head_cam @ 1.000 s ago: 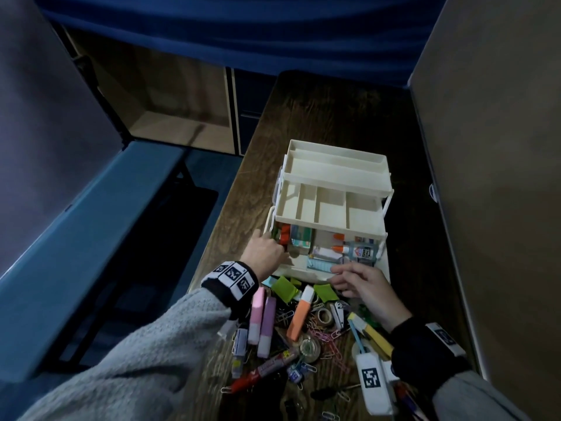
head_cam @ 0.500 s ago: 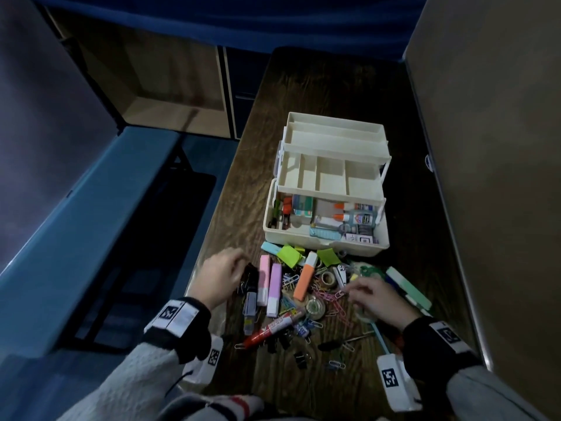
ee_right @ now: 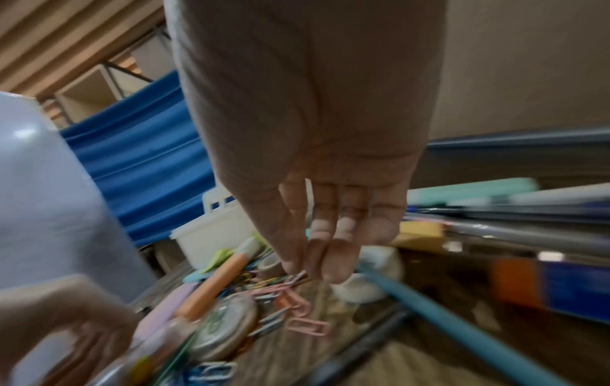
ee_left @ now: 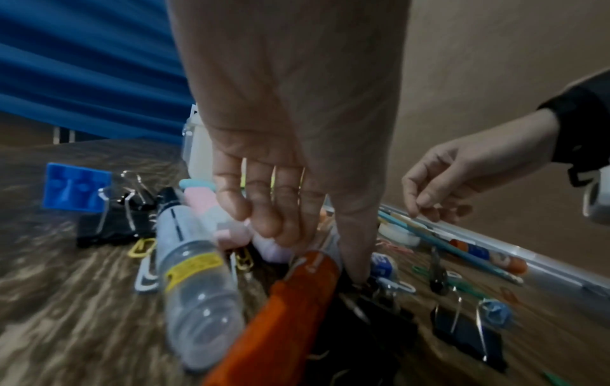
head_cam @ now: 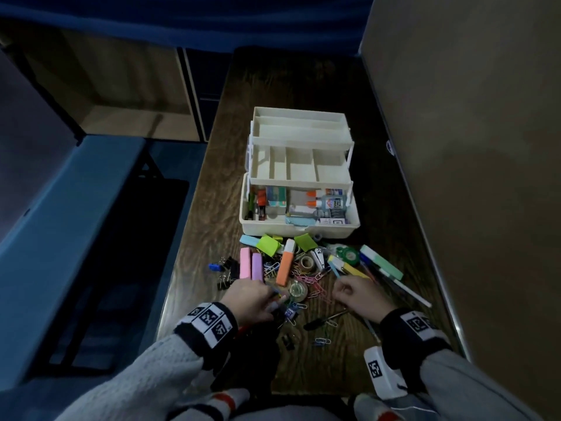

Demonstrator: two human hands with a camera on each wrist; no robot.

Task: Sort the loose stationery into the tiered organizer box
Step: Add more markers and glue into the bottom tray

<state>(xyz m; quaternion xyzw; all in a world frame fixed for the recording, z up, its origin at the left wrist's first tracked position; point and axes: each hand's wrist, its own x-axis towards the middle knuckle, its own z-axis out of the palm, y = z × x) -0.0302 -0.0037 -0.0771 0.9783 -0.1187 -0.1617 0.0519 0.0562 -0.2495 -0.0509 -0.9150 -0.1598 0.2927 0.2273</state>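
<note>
The white tiered organizer box (head_cam: 300, 230) stands open mid-table, glue bottles and small boxes in its bottom tier, upper trays bare. Loose stationery lies in front of it: pink highlighters (head_cam: 246, 262), an orange highlighter (head_cam: 285, 267), a tape roll (head_cam: 297, 290), paper clips (head_cam: 309, 281) and binder clips (head_cam: 227, 265). My left hand (head_cam: 273, 297) hovers over an orange-capped marker (ee_left: 290, 308) and a clear tube (ee_left: 195, 282), fingers loosely curled, thumb tip down among the clips. My right hand (ee_right: 303, 271) pinches thumb and forefinger onto a pink paper clip (ee_right: 298, 277).
A beige partition (head_cam: 455, 147) runs along the table's right side, with pens and a green-white bar (head_cam: 381, 261) lying near it. A blue pencil (ee_right: 445, 321) lies by my right hand. The table's left edge drops to a blue bench (head_cam: 60, 223). Bare wood (head_cam: 288, 80) lies behind the box.
Both hands have drawn back from the box to the near part of the pile. The left hand moved right from the binder clips onto the marker; the right hand closed its fingertips on the clips.
</note>
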